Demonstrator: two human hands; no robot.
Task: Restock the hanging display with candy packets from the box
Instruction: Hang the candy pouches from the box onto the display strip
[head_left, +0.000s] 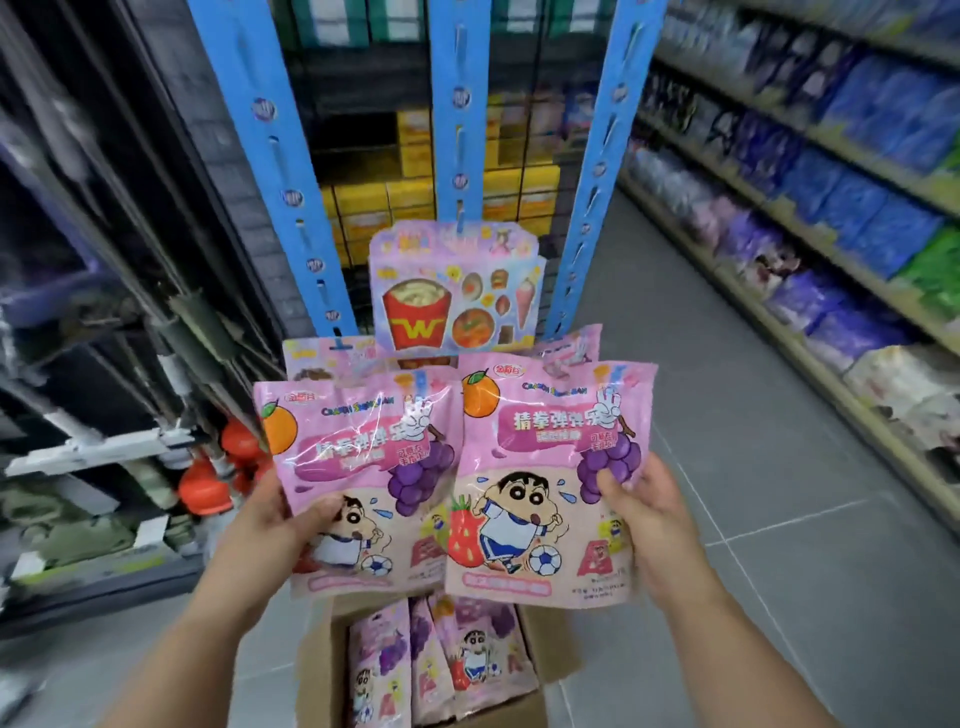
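Note:
I hold two pink candy packets with a cartoon boy and fruit print, side by side at chest height. My left hand (275, 525) grips the left packet (363, 467) by its lower left edge. My right hand (649, 525) grips the right packet (550, 467) by its right edge. Below them an open cardboard box (317, 670) on the floor holds several more of the same packets (467, 654). Ahead hang blue display strips (452, 130), with a pink fries-print packet (452, 291) hanging low on them.
A dark wire rack (130, 234) with red-capped items (208, 488) stands at the left. Shelves of blue and purple packs (831, 208) line the right. Grey tiled floor (753, 519) runs between them. Yellow boxes (384, 202) sit behind the strips.

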